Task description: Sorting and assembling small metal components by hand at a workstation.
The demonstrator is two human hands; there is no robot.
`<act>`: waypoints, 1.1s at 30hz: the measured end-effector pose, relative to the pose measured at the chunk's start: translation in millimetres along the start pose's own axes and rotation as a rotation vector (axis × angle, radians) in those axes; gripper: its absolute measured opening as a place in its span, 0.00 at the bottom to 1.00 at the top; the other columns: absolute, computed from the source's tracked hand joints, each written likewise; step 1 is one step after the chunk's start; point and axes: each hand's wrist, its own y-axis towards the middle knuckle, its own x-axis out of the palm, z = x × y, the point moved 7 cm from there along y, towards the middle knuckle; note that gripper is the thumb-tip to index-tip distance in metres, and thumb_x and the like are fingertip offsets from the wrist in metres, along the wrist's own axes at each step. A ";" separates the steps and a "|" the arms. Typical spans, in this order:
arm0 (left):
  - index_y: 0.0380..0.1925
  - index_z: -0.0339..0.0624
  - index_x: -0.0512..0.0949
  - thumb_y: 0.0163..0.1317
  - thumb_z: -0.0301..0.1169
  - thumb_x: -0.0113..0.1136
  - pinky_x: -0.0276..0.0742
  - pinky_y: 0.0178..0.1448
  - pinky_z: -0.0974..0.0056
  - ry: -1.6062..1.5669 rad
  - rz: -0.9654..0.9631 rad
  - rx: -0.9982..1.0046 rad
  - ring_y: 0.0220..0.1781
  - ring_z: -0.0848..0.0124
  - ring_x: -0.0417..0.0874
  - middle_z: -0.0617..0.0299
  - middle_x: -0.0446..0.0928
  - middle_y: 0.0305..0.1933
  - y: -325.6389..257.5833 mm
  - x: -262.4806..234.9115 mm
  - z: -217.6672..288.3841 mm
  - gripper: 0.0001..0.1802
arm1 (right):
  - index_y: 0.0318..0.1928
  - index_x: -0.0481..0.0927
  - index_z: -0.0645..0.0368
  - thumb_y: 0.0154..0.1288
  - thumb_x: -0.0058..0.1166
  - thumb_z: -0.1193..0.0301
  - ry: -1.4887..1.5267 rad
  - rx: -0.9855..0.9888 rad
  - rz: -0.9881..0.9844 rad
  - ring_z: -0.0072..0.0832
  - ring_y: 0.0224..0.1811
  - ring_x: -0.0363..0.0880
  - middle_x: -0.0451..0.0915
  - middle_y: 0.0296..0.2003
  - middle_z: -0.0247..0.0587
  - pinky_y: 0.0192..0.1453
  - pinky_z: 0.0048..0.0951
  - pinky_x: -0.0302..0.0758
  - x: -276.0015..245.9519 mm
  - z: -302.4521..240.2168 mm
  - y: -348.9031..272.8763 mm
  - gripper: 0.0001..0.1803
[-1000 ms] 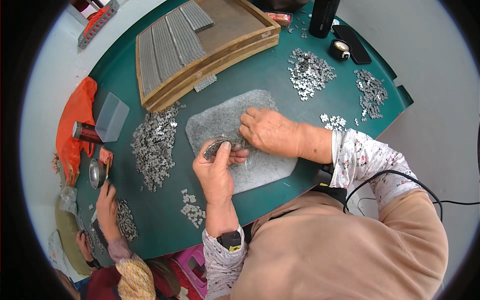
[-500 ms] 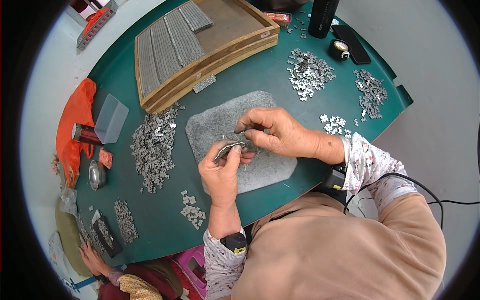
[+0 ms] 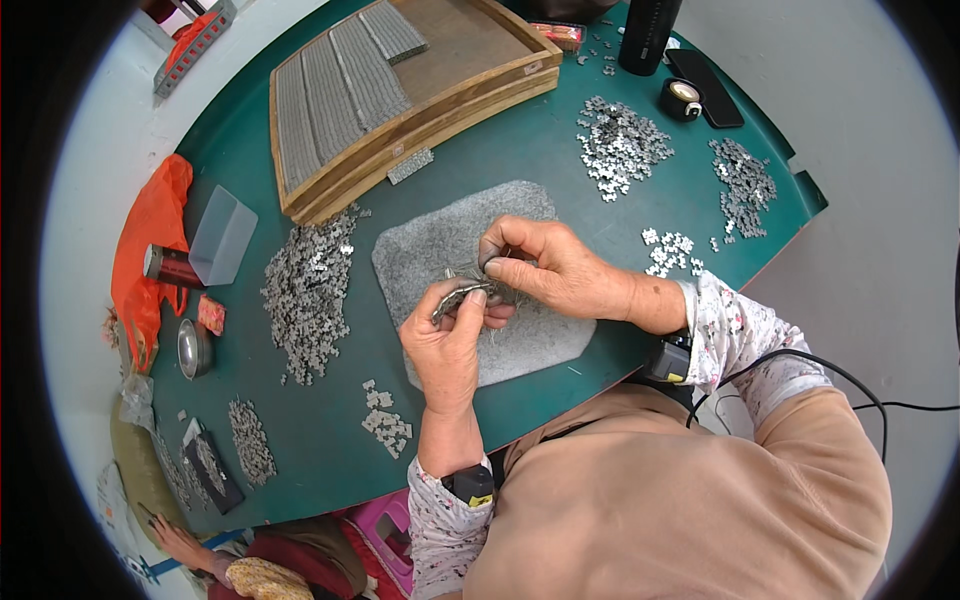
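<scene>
My left hand point(image 3: 447, 335) is closed around a small strip of linked grey metal pieces point(image 3: 458, 298), its thumb pressed along the edge. Close by on the right, the thumb and fingertips of my right hand point(image 3: 545, 268) are pinched together. Whatever lies between those fingertips is too small to make out. Both hands are over a grey felt mat point(image 3: 430, 245). Thin wire-like pins point(image 3: 510, 297) lie on the mat, partly hidden under my hands.
Piles of small metal pieces flank the mat, a large one point(image 3: 308, 295) left and another point(image 3: 620, 145) at the far right. A wooden tray point(image 3: 425, 140) with rows of grey strips stands behind. A black bottle point(image 3: 648, 35) is far right; another person's hand point(image 3: 180, 545) is lower left.
My right hand has shifted slightly, staying pinched near the strip. The left hand keeps its hold. The other person's hand at the lower left has moved a little downward.
</scene>
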 end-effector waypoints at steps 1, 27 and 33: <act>0.37 0.29 0.78 0.64 0.19 0.54 0.82 0.31 0.68 0.000 0.000 -0.001 0.28 0.69 0.85 0.53 0.82 0.30 0.1 -0.1 -0.7 0.05 | 0.42 0.72 0.64 0.71 0.51 0.73 -0.015 -0.016 -0.001 0.14 0.36 0.70 0.72 0.34 0.31 0.40 0.21 0.72 0.1 -1.2 -0.2 0.06; 0.39 0.33 0.80 0.63 0.29 0.63 0.67 0.20 0.75 -0.494 -0.159 -0.271 0.23 0.74 0.78 0.59 0.77 0.27 -2.5 5.5 -19.0 0.09 | 0.41 0.78 0.59 0.53 0.63 0.76 -0.617 -0.665 0.198 0.37 0.35 0.78 0.74 0.35 0.40 0.33 0.34 0.76 6.0 -47.7 -28.4 0.14; 0.35 0.33 0.78 0.64 0.28 0.61 0.65 0.18 0.73 -0.225 -0.049 -0.223 0.17 0.73 0.75 0.59 0.76 0.22 -8.2 10.0 -13.0 0.08 | 0.44 0.80 0.62 0.58 0.62 0.76 -0.380 -0.444 0.119 0.36 0.33 0.78 0.76 0.34 0.42 0.35 0.32 0.76 -17.1 -44.8 -41.3 0.13</act>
